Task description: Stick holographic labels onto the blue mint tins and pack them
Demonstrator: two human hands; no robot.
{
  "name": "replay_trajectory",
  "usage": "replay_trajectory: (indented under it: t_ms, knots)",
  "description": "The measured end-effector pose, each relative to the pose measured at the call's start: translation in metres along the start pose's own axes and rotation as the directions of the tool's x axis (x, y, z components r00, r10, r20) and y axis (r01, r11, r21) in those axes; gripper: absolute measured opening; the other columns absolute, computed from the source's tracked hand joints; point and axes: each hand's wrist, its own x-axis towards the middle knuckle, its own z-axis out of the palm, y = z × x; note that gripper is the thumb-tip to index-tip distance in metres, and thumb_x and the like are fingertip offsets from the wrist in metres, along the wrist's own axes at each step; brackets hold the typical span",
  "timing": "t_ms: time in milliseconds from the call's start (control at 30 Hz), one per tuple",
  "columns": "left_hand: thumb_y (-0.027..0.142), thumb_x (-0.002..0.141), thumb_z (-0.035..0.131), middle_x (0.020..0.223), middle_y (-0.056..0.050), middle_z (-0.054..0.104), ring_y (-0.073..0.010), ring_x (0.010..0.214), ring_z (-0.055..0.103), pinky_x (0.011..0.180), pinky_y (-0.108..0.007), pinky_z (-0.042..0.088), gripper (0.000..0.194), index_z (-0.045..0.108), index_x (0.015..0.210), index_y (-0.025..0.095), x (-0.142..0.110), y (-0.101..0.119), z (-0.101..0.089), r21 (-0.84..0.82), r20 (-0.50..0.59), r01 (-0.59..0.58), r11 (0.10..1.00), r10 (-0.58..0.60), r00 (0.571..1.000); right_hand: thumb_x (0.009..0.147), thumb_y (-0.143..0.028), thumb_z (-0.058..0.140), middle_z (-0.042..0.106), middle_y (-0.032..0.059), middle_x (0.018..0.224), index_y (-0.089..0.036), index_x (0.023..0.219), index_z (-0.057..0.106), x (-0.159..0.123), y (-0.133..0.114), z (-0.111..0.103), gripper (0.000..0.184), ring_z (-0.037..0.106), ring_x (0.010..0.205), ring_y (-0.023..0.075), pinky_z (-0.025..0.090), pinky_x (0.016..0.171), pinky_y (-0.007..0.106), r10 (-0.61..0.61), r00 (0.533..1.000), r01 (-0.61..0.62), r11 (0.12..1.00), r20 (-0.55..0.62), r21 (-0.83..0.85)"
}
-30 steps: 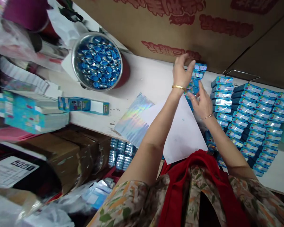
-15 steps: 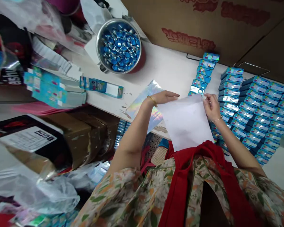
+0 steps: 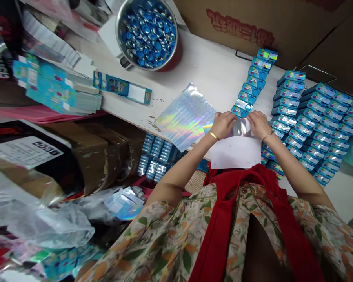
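My left hand point(image 3: 223, 124) and my right hand point(image 3: 259, 123) pinch the far edge of a white sheet point(image 3: 235, 152) close in front of my red apron. Between the hands, a shiny, see-through-looking strip point(image 3: 241, 127) shows along that edge; whether it is a fold or a separate layer I cannot tell. Just beyond my fingers begins a row of small blue boxes point(image 3: 247, 98), each with a shiny panel. To the left of my left hand a silver rainbow-sheen sheet point(image 3: 185, 117) lies flat on the white table point(image 3: 202, 58).
Stacks of blue boxes point(image 3: 314, 129) fill the table's right side. A metal pot point(image 3: 125, 62) of blue caps stands at the back left, near an opened blue carton point(image 3: 120, 87) and flattened cartons point(image 3: 53, 88). A large cardboard box point(image 3: 191, 15) borders the back.
Both hands have come closer together on the sheet's far edge, the left moving right and nearer me. The shiny strip now shows between them. The camera view has shifted slightly.
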Motion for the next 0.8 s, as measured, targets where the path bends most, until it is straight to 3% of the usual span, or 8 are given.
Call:
replay_trajectory:
  t_ms: [133, 367, 467, 567, 633, 667, 733, 800]
  knots:
    - [0.03, 0.102, 0.045, 0.12, -0.011, 0.067, -0.0275, 0.112, 0.059, 0.093, -0.041, 0.037, 0.034, 0.063, 0.128, 0.021, 0.021, 0.017, 0.003, 0.054, -0.085, -0.168, 0.984, 0.172, 0.981, 0.1, -0.027, 0.033, 0.07, 0.0161, 0.102, -0.019, 0.096, 0.063, 0.005, 0.023, -0.013, 0.031, 0.061, 0.097, 0.0285, 0.045, 0.088, 0.039, -0.023, 1.0, 0.023, 0.998, -0.003, 0.065]
    - [0.024, 0.103, 0.042, 0.125, -0.01, 0.07, -0.0253, 0.103, 0.064, 0.086, -0.041, 0.041, 0.031, 0.071, 0.114, 0.021, 0.052, 0.049, 0.03, 0.102, -0.186, -0.303, 0.948, 0.317, 0.93, 0.095, -0.025, 0.04, 0.071, 0.0138, 0.093, -0.02, 0.087, 0.063, 0.003, 0.055, -0.04, 0.024, 0.062, 0.092, 0.0277, 0.045, 0.084, 0.038, 0.049, 0.998, -0.044, 0.99, -0.031, 0.131]
    - [0.024, 0.102, 0.044, 0.125, -0.011, 0.07, -0.0252, 0.103, 0.064, 0.088, -0.042, 0.042, 0.027, 0.069, 0.109, 0.02, 0.054, 0.063, 0.044, 0.075, -0.289, -0.35, 0.934, 0.356, 0.888, 0.095, -0.027, 0.041, 0.071, 0.0131, 0.094, -0.02, 0.086, 0.063, -0.002, 0.065, -0.05, 0.025, 0.062, 0.091, 0.0269, 0.045, 0.082, 0.037, 0.107, 0.994, -0.103, 0.984, -0.025, 0.143]
    - [0.029, 0.102, 0.047, 0.117, -0.012, 0.07, -0.0245, 0.106, 0.063, 0.091, -0.042, 0.045, 0.021, 0.065, 0.099, 0.019, 0.045, 0.084, 0.049, -0.052, -0.411, -0.446, 0.893, 0.388, 0.825, 0.095, -0.027, 0.041, 0.072, 0.0139, 0.097, -0.019, 0.087, 0.063, -0.01, 0.082, -0.06, 0.024, 0.062, 0.094, 0.027, 0.045, 0.083, 0.038, 0.134, 0.991, -0.131, 0.987, -0.028, 0.091]
    - [0.036, 0.102, 0.05, 0.108, -0.01, 0.07, -0.0223, 0.104, 0.063, 0.09, -0.04, 0.048, 0.022, 0.061, 0.093, 0.02, 0.039, 0.097, 0.045, -0.226, -0.475, -0.507, 0.832, 0.36, 0.803, 0.094, -0.025, 0.041, 0.071, 0.0152, 0.099, -0.019, 0.087, 0.063, -0.019, 0.099, -0.068, 0.024, 0.062, 0.095, 0.028, 0.045, 0.084, 0.041, 0.163, 0.986, -0.163, 0.987, -0.026, 0.011]
    - [0.04, 0.102, 0.051, 0.103, -0.008, 0.069, -0.0207, 0.101, 0.063, 0.089, -0.039, 0.05, 0.024, 0.06, 0.092, 0.02, 0.038, 0.102, 0.041, -0.337, -0.494, -0.507, 0.793, 0.309, 0.813, 0.094, -0.024, 0.042, 0.071, 0.0159, 0.099, -0.019, 0.086, 0.064, -0.025, 0.109, -0.072, 0.024, 0.062, 0.095, 0.0288, 0.044, 0.085, 0.043, 0.189, 0.982, -0.19, 0.981, -0.03, -0.041]
    - [0.045, 0.101, 0.054, 0.095, -0.004, 0.066, -0.0176, 0.094, 0.064, 0.086, -0.035, 0.052, 0.024, 0.058, 0.093, 0.023, 0.041, 0.106, 0.033, -0.57, -0.485, -0.422, 0.705, 0.127, 0.866, 0.096, -0.026, 0.044, 0.07, 0.0183, 0.097, -0.017, 0.085, 0.066, -0.037, 0.126, -0.078, 0.026, 0.061, 0.099, 0.0322, 0.043, 0.09, 0.051, 0.243, 0.968, -0.251, 0.954, -0.068, -0.164]
    - [0.046, 0.098, 0.06, 0.09, -0.002, 0.064, -0.0154, 0.089, 0.065, 0.083, -0.032, 0.053, 0.021, 0.058, 0.094, 0.025, 0.052, 0.104, 0.026, -0.755, -0.405, -0.281, 0.592, -0.084, 0.91, 0.099, -0.036, 0.045, 0.07, 0.021, 0.101, -0.015, 0.092, 0.07, -0.044, 0.135, -0.082, 0.033, 0.06, 0.107, 0.0364, 0.037, 0.097, 0.061, 0.255, 0.953, -0.286, 0.934, -0.163, -0.215]
